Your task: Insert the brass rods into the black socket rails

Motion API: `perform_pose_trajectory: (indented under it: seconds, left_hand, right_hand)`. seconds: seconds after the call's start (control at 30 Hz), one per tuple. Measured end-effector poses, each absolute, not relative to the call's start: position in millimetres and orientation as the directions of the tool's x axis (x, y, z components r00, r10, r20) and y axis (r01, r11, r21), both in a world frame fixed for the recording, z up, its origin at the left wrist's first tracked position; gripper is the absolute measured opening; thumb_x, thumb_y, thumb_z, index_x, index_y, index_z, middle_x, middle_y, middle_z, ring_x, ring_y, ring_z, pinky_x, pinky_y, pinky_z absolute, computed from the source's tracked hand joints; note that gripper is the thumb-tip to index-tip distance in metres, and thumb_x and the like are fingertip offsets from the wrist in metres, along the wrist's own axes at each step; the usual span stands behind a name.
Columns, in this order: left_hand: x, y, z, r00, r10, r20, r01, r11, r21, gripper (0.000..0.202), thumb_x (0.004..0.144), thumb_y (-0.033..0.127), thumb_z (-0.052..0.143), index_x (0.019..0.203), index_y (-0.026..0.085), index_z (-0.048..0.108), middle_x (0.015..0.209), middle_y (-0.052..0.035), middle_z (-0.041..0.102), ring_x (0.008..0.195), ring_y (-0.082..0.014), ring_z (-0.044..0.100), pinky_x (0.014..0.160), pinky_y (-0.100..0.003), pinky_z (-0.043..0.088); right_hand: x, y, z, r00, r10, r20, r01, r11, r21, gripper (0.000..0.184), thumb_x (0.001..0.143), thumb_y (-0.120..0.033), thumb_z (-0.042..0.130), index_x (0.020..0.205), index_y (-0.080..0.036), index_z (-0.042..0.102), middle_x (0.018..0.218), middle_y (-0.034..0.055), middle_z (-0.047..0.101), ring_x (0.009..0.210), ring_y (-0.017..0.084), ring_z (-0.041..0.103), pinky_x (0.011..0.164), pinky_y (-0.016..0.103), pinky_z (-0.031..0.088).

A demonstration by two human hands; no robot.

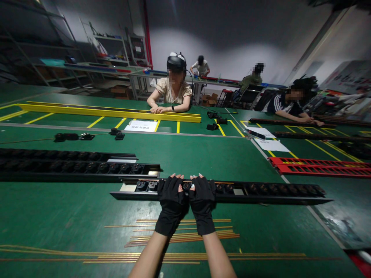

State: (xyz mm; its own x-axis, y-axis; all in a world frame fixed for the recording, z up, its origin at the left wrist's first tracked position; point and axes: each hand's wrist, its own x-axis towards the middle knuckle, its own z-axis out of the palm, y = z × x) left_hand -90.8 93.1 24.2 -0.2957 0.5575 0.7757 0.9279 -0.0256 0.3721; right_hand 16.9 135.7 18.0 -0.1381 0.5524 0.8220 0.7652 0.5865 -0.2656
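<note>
Both my hands wear black fingerless gloves and rest side by side on a long black socket strip (261,193) lying across the green table. My left hand (171,197) has its fingers curled over the strip's far edge. My right hand (202,196) does the same just beside it, thumbs almost touching over a socket module (187,186). A second, longer black strip (72,166) with several sockets lies just behind, to the left. Thin copper rods (185,233) lie under my forearms.
More copper rods (87,255) run along the near edge. Small black parts (69,136) sit mid-table. A yellow rail (110,111) lies before a seated person wearing a headset. Red strips (319,166) lie at right, and other people work beyond.
</note>
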Motion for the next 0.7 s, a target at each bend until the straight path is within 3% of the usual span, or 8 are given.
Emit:
perform_pose_trajectory:
  seconds: [0.7]
  left_hand:
    - [-90.2, 92.8, 27.8, -0.288, 0.549, 0.785, 0.933, -0.022, 0.358, 0.032, 0.093, 0.016, 0.041, 0.107, 0.020, 0.070, 0.108, -0.0057, 0.075, 0.111, -0.0235, 0.065, 0.108, -0.043, 0.033]
  right_hand:
    - [17.6, 135.0, 21.0, -0.140, 0.545, 0.827, 0.758, 0.597, -0.265, 0.032, 0.094, -0.020, 0.042, 0.103, -0.021, 0.073, 0.104, 0.0050, 0.077, 0.111, 0.020, 0.066, 0.114, 0.040, 0.029]
